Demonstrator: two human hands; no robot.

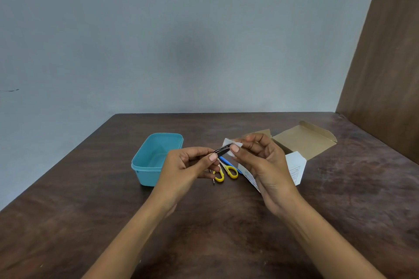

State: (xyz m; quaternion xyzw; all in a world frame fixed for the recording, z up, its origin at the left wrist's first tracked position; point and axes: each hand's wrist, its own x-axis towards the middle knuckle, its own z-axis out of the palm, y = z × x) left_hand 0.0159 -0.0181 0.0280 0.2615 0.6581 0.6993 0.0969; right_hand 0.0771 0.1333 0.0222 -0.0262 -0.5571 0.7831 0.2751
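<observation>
Wiping looks like the step in hand: left hand [190, 165] pinches a small metal tool [223, 150] above mid-table, and right hand [260, 161] pinches a white pad [227, 142] against its far tip. Next, probably, it needs a steady carry left into the teal tub [156, 158].

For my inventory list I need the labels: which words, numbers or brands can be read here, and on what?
No text is legible.
White carton: black framed print panel, too small to read.
Its other face: blue print, too blurred.
No print shows on the teal container, scissors or cardboard box.
</observation>
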